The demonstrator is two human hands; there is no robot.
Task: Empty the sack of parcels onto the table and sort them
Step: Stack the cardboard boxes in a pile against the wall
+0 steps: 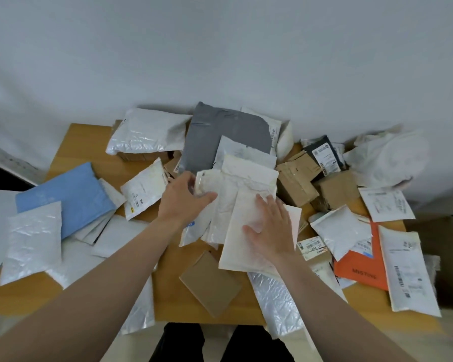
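Parcels lie spread over the wooden table [84,134]. At its middle sits a stack of cream padded mailers [249,178]. My left hand [185,198] grips a small cream mailer [207,182] at the stack's left side, thumb on top. My right hand [271,226] rests flat, fingers straight, on the nearest cream mailer [241,246]. A large grey bag [220,131] lies behind the stack. The crumpled white sack [387,155] lies at the table's far right.
A blue mailer [68,197] and silver bubble mailers [33,239] lie on the left. Brown cardboard boxes [296,181] stand right of the stack. An orange mailer [361,267] and labelled white envelopes [406,270] cover the right side. A flat brown card envelope [209,282] lies near the front edge.
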